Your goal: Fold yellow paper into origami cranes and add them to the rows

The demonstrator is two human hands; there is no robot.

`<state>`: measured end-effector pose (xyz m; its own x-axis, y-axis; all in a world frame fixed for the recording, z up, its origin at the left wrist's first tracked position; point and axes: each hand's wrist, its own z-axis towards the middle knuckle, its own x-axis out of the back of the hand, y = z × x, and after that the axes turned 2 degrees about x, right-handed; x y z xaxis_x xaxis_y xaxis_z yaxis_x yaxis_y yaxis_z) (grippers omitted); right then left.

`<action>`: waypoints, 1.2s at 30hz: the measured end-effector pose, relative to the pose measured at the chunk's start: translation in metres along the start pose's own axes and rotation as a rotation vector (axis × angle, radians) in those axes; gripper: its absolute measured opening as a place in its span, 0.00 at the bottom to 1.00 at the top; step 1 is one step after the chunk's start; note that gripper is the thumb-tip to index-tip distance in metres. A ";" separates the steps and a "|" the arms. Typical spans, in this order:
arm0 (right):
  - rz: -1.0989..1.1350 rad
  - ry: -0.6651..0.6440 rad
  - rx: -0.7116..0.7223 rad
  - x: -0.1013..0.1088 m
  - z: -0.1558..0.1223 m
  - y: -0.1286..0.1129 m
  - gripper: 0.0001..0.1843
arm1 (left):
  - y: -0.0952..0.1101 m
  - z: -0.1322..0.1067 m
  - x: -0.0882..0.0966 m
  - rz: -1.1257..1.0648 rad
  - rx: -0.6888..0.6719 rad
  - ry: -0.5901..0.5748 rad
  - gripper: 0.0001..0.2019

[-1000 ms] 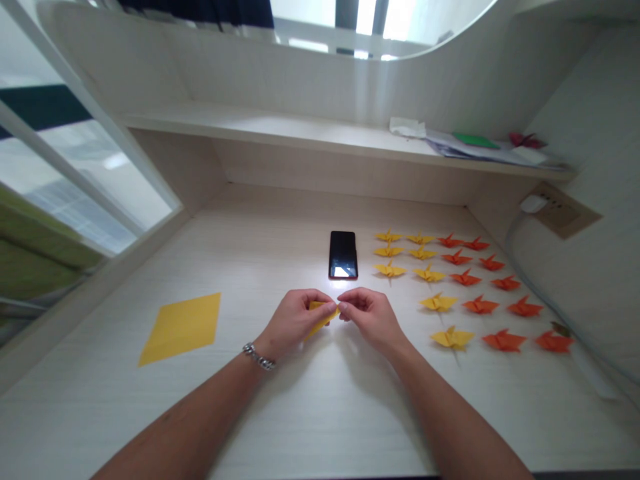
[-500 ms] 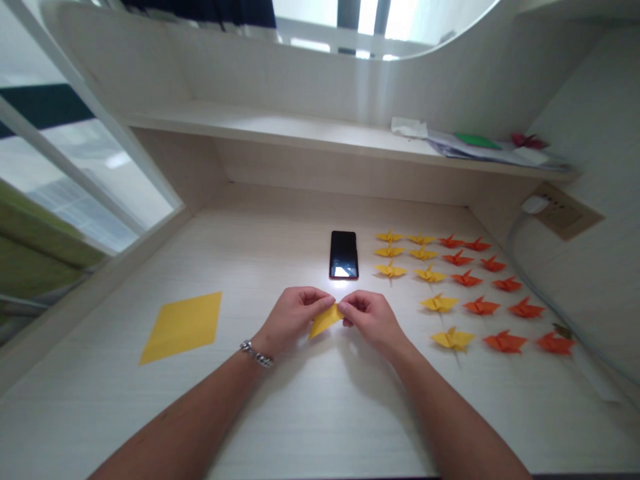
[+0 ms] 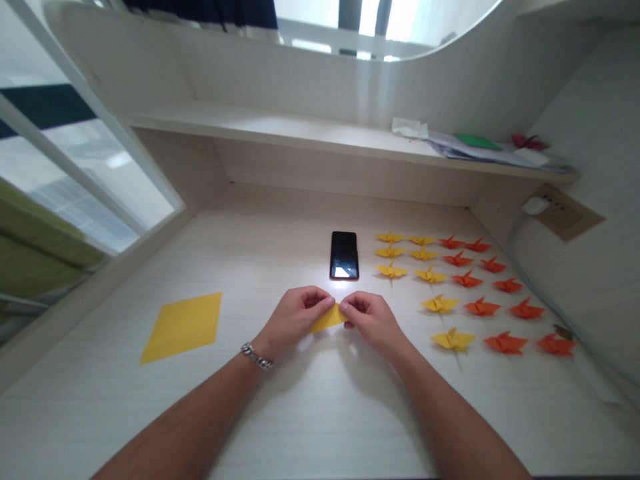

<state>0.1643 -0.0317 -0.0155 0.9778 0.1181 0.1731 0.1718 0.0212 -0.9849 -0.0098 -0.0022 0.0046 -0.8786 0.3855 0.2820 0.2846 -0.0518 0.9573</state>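
Observation:
A small folded piece of yellow origami paper [image 3: 327, 318] is held between my two hands, just above the desk. My left hand [image 3: 302, 311] pinches its upper edge on the left with thumb and fingers; a silver chain bracelet [image 3: 257, 357] circles that wrist. On the other side, my right hand [image 3: 370, 316] grips the right corner between thumb and fingertips. The fingers partly cover the paper, so its exact fold is hidden. Off to the left lies a flat yellow sheet [image 3: 183, 327]. Several yellow paper cranes [image 3: 439, 304] and orange paper cranes [image 3: 481, 307] stand in rows on the right.
A black phone [image 3: 344, 255] lies on the desk beyond my hands. A grey cable [image 3: 530, 283] runs down the right side from a wall socket [image 3: 567, 212]. Papers [image 3: 480, 148] rest on the shelf [image 3: 300, 127] above the desk's back, below a mirror [image 3: 415, 27].
The folded yellow paper has turned between my fingers: its pointed lower left end, which hung down before, now sits higher and the lower edge is flatter. Both hands stay nearly in place.

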 end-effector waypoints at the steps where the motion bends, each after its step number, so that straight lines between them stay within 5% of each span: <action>1: -0.009 -0.011 -0.001 0.000 0.000 0.000 0.09 | 0.000 0.000 0.000 0.012 -0.005 -0.008 0.13; 8: -0.240 -0.030 0.041 0.000 0.000 -0.008 0.07 | 0.001 -0.004 -0.001 0.230 -0.092 -0.056 0.12; 18: -0.135 -0.061 -0.074 0.010 -0.001 -0.009 0.07 | -0.006 0.003 0.011 0.007 -0.009 0.041 0.12; 23: -0.038 0.032 -0.130 0.022 0.004 -0.003 0.04 | -0.007 0.008 0.028 -0.006 0.005 0.308 0.12; 27: 0.052 0.120 -0.021 0.019 0.006 -0.003 0.08 | -0.004 0.005 0.019 -0.035 -0.027 0.201 0.11; 31: -0.101 0.017 0.027 0.010 0.003 -0.007 0.08 | -0.001 0.000 0.005 0.055 -0.071 0.083 0.11; 36: -0.160 -0.002 -0.023 0.015 0.001 -0.005 0.06 | -0.004 0.004 0.018 -0.013 -0.037 0.237 0.11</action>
<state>0.1776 -0.0290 -0.0085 0.9373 0.1171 0.3283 0.3286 0.0169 -0.9443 -0.0257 0.0083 0.0054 -0.9487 0.1596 0.2731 0.2626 -0.0838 0.9612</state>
